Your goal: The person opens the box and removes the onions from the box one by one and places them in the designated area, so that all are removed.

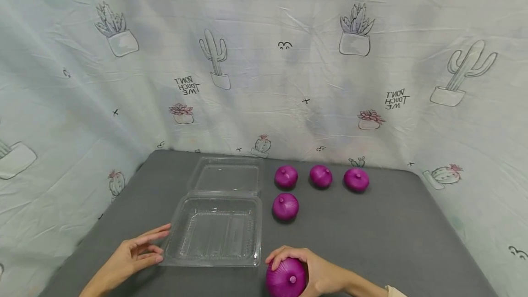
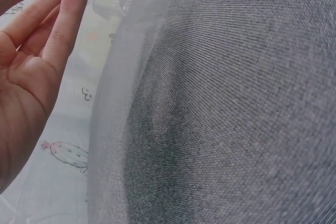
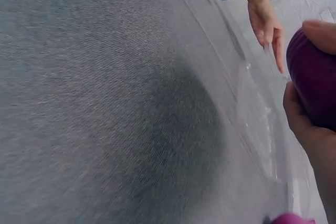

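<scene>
My right hand grips a purple-red onion from above at the front of the table, to the right of a clear plastic clamshell container. In the right wrist view the same onion sits between thumb and fingers, raised off the grey surface. My left hand is by the container's left rim, its fingers loosely extended; whether they touch the rim is hard to tell. The left wrist view shows those fingers close to clear plastic at the top. The container lies open, its lid folded back behind the base, with nothing inside.
Several more onions stand right of the container: one nearer onion, and behind it a row with a left onion, a middle onion and a right onion. A cactus-print curtain surrounds the grey table.
</scene>
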Demonstrator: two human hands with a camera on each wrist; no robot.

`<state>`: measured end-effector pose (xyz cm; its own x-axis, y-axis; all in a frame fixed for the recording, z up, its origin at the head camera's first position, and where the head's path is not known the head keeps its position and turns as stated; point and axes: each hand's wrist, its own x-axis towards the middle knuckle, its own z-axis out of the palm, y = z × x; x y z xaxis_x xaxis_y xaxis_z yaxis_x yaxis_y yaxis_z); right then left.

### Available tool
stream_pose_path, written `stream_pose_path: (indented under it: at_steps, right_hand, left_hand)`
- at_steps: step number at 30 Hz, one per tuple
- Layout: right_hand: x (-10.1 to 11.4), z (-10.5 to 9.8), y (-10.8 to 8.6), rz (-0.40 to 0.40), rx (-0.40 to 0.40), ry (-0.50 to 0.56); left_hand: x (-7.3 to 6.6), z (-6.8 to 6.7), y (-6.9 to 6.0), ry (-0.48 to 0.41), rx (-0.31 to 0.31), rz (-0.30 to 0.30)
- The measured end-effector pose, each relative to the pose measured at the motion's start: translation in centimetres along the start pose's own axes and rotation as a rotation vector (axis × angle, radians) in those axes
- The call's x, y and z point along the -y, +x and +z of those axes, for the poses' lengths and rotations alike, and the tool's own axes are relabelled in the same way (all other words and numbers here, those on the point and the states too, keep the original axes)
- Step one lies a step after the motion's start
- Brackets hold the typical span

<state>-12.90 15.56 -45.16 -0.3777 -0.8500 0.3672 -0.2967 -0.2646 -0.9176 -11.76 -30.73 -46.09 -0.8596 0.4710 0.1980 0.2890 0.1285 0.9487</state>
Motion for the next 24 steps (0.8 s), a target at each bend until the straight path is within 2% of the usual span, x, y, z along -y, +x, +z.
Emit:
stream_pose_path:
  at_steps: [3, 7, 10, 18, 24]
  right_hand:
    - [0.2, -0.4, -1.2, 0.004, 0.027, -0.005]
    - [0.7, -1.2, -3.0, 0.056, 0.079, 0.084]
    - [0.7, -1.9, -4.0, 0.105, 0.086, 0.168]
    - [0.1, -4.9, -5.8, 0.231, -0.039, 0.306]
    - [-0.7, -7.4, -6.7, 0.297, -0.158, 0.299]
  left_hand:
    - [0.0, 0.0, -0.1, 0.005, -0.004, 0.004]
    - [0.1, -0.1, -0.1, -0.008, 0.0, -0.019]
    - [0.0, -0.2, 0.0, -0.027, 0.004, -0.035]
    - [-0.1, -0.1, 0.1, -0.021, -0.01, -0.026]
    - [0.0, -0.1, 0.0, -0.029, -0.017, -0.029]
